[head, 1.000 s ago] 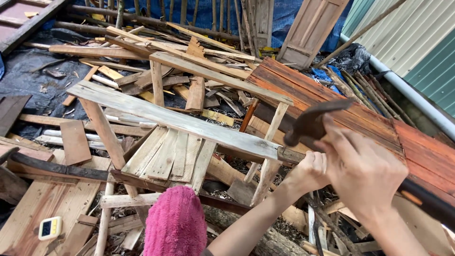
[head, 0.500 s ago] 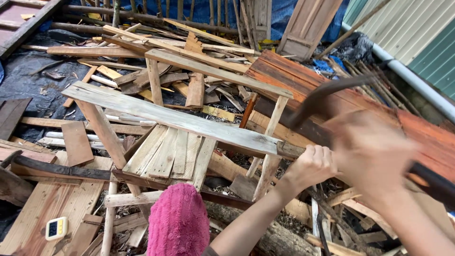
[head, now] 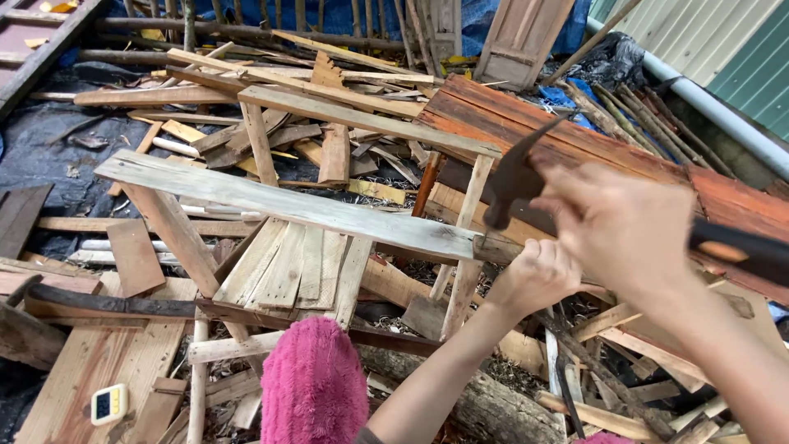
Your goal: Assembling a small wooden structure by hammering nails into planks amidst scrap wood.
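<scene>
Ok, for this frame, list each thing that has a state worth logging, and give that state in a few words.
Left hand: closed around the right end of the grey plank.
Right hand: gripping the hammer, raised above the plank end.
Hammer: lifted, head clear of the wood.
Grey plank: lying across the wooden frame, slanting down to the right.
Yellow timer: flat on a board, screen up.

The long plank (head: pixel 288 205) is pale, weathered grey with a streaked grain, while the slats (head: pixel 288 263) under it run a lighter tan. The hammer (head: pixel 514 177) has a dark, near-black head, and its handle shows black with an orange patch. A fuzzy slipper (head: pixel 312 386) is bright pink — the loudest colour here. Ribbed panels (head: pixel 592 140) are rusty red-brown, the tarp (head: pixel 49 148) dark blue-black, and the small timer (head: pixel 108 404) is white and yellow.
</scene>
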